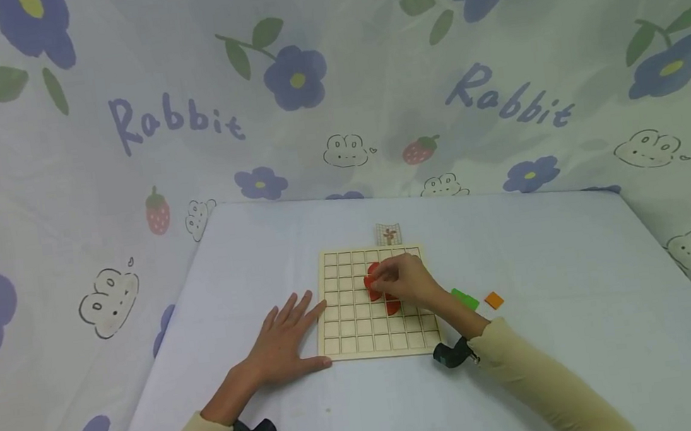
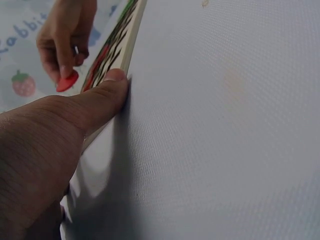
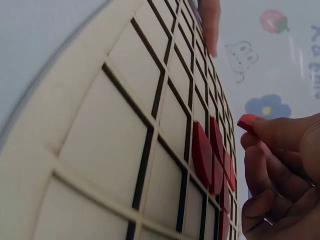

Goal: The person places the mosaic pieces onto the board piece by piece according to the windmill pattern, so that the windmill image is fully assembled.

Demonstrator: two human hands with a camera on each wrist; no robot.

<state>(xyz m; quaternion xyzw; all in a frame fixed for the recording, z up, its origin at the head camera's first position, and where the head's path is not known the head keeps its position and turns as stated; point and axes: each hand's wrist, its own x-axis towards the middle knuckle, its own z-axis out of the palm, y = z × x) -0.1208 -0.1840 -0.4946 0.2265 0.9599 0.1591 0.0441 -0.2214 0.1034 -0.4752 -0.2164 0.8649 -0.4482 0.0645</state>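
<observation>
A pale wooden grid board (image 1: 347, 329) lies on the white table. My left hand (image 1: 286, 343) is spread flat at its left side, fingertips and thumb right at the edge; the thumb (image 2: 107, 95) shows against the rim in the left wrist view. Over the middle of the board, my right hand (image 1: 410, 280) pinches a small red piece (image 3: 246, 122) between thumb and fingers, raised above the grid in the right wrist view. Several red pieces with curved edges (image 3: 202, 155) sit in neighbouring cells below it. From the head, the right hand partly covers them.
Right of the board lie a green piece (image 1: 465, 299) and an orange square piece (image 1: 494, 300), close to the right forearm. A small card with a gridded picture (image 1: 389, 233) stands at the board's far edge. Behind the table hangs a patterned cloth (image 1: 286, 144).
</observation>
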